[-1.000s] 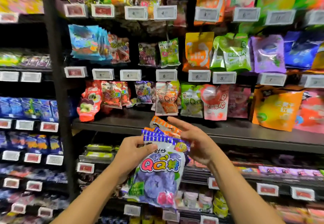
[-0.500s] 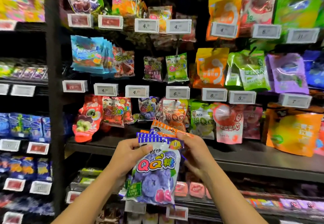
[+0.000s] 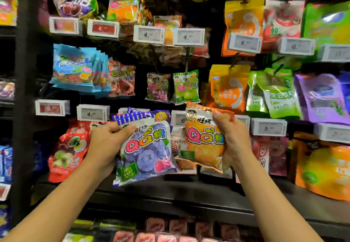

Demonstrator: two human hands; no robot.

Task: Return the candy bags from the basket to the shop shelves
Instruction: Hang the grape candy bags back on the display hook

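Note:
My left hand (image 3: 106, 145) grips a small stack of purple-and-white grape candy bags (image 3: 145, 147) by their left edge, thumb across the front bag. My right hand (image 3: 233, 137) holds an orange candy bag (image 3: 202, 139) by its right side, fingers curled over its top corner. Both bags are raised side by side, apart, in front of the hanging rows of the shop shelves (image 3: 170, 188). The basket is out of view.
Candy bags hang on pegs in rows with white price tags (image 3: 148, 34) below each row: a green bag (image 3: 186, 87), blue bags (image 3: 75, 69), a red bag (image 3: 69, 151) at lower left. A dark upright post (image 3: 23, 90) stands at the left.
My right hand has pulled the orange bag out from behind the purple stack and moved it to the right. Both hands have risen towards the hanging rows, and the view has moved closer.

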